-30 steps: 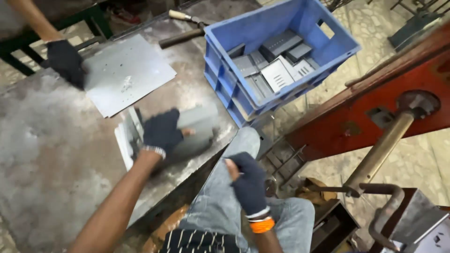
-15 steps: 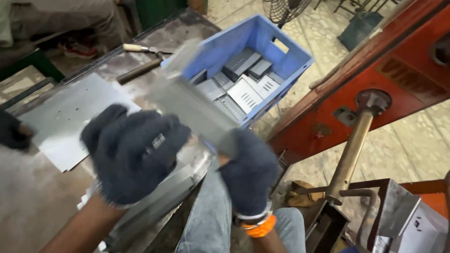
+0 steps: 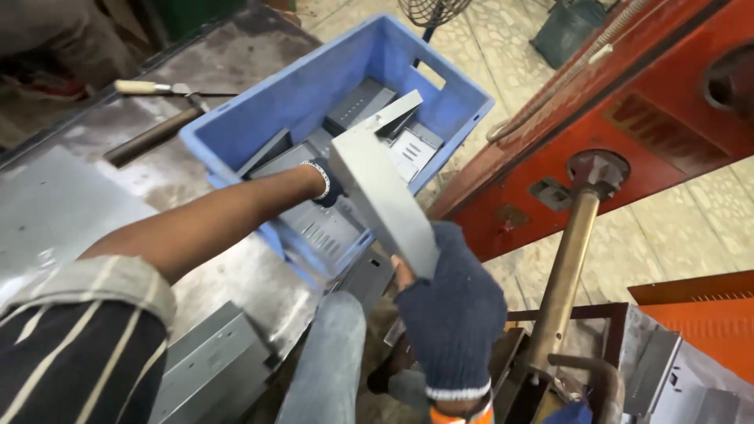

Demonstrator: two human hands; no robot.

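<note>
Both my gloved hands hold a bent grey sheet-metal piece (image 3: pixel 385 188) over the near edge of a blue plastic crate (image 3: pixel 314 86). My right hand (image 3: pixel 448 306), in a dark knit glove, grips the piece's near end from below. My left hand (image 3: pixel 328 182) reaches across over the crate and holds the piece's far side; the metal hides most of this hand. Several similar grey metal parts (image 3: pixel 369 106) with slots lie inside the crate.
The crate rests on a worn steel table (image 3: pixel 196 259) with a flat metal sheet (image 3: pixel 55 212) at left, a hammer (image 3: pixel 157 88) and a bar (image 3: pixel 149 137) behind. More folded grey parts (image 3: pixel 212 361) lie at the table's near edge. A red machine frame (image 3: pixel 628 133) with a shaft (image 3: pixel 565 259) stands right.
The metal piece has travelled from the table, up past the camera, to above the crate. My left arm has stretched out over the crate and the view has swung toward it.
</note>
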